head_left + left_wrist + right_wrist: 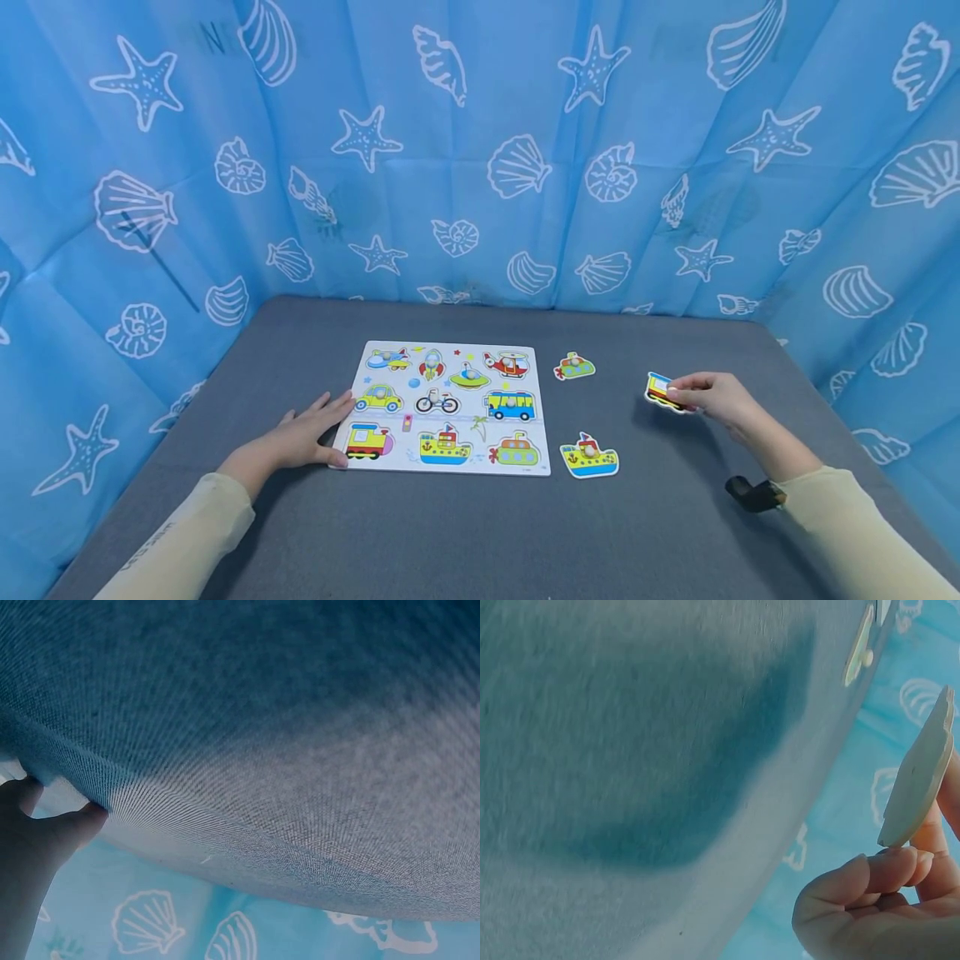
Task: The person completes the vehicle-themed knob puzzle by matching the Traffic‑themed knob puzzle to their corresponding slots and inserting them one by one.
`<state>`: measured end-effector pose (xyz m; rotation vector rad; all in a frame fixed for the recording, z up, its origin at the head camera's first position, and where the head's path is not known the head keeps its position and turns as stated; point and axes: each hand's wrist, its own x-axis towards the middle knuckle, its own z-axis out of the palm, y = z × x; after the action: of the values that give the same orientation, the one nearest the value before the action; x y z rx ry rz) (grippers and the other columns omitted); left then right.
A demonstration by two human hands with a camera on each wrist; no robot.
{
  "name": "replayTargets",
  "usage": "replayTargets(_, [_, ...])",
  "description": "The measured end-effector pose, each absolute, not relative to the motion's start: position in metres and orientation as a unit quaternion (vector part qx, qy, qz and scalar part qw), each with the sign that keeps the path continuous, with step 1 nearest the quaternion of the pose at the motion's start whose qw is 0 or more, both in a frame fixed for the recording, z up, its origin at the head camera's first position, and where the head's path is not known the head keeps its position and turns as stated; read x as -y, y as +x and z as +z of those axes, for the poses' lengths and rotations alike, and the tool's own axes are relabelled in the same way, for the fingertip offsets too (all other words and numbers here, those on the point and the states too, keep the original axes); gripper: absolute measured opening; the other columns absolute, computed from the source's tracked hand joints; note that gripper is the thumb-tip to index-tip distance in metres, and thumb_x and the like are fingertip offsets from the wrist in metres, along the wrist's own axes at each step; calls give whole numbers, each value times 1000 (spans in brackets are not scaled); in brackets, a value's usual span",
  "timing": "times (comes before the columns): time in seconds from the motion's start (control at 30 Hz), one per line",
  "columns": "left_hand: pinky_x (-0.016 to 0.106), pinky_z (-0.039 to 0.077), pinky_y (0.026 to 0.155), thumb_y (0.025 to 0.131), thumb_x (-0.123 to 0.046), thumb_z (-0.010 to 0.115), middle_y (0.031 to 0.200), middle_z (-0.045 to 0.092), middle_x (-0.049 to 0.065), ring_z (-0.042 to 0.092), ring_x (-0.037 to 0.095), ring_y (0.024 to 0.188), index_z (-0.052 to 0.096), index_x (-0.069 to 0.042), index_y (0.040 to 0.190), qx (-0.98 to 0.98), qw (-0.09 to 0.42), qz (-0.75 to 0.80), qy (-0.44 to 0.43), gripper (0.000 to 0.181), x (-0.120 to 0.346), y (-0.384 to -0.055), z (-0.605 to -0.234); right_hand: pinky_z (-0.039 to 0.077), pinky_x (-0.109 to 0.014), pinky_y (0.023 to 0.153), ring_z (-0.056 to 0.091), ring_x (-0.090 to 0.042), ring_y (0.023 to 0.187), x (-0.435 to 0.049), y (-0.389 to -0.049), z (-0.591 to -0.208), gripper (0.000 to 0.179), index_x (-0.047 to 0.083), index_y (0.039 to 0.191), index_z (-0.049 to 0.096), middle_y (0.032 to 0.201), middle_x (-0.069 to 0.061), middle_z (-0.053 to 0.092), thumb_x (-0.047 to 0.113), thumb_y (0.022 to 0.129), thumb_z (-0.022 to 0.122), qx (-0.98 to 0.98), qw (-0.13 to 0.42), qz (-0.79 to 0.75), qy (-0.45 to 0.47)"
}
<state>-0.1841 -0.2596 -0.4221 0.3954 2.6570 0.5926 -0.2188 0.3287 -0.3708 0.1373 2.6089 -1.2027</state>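
My right hand (716, 400) pinches a train puzzle piece (663, 393) over the grey table, to the right of the puzzle board. In the right wrist view the plain back of the train piece (922, 776) shows, with thumb and fingers behind and below it. My left hand (307, 433) rests at the left edge of the white puzzle board (405, 460), fingers spread and fairly straight. Knobbed vehicle pieces sit in the board's upper rows. Along its bottom row are pictures of a train (367, 442), a boat and a submarine, without knobs.
A submarine piece (574, 367) and a boat piece (589, 457) lie on the table (480, 533) between the board and my right hand. Blue curtains (480, 208) with shell and starfish prints hang behind the table and along both sides.
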Motion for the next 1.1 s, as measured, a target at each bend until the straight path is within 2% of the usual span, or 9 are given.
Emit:
replayTargets(0.13, [76,4,102,75,-52,77,159,16,19,5,49,143,23,-6,154,-948,191,210,141,106,260,-184,-422,41,-42,77,48,-30,97,-319,-217,-371,47,-11,119,60,108,-19,61,30,95,64,-900,133,-412,40])
replayTargets(0.47, [76,5,102,76,-52,77,159,18,19,7,49,143,24,-6,154,-951,185,204,143,105,260,-184,-423,42,-39,73,50,-25,89,-291,-211,-368,44,-9,117,62,95,-7,63,28,94,66,-893,139,-428,33])
replayTargets(1.1, [77,4,102,74,-55,76,159,17,19,6,49,143,24,-6,154,-951,187,203,137,108,260,-185,-426,45,-36,71,52,-22,84,-253,-203,-371,35,-8,112,65,90,-6,61,21,92,68,-890,147,-432,-4])
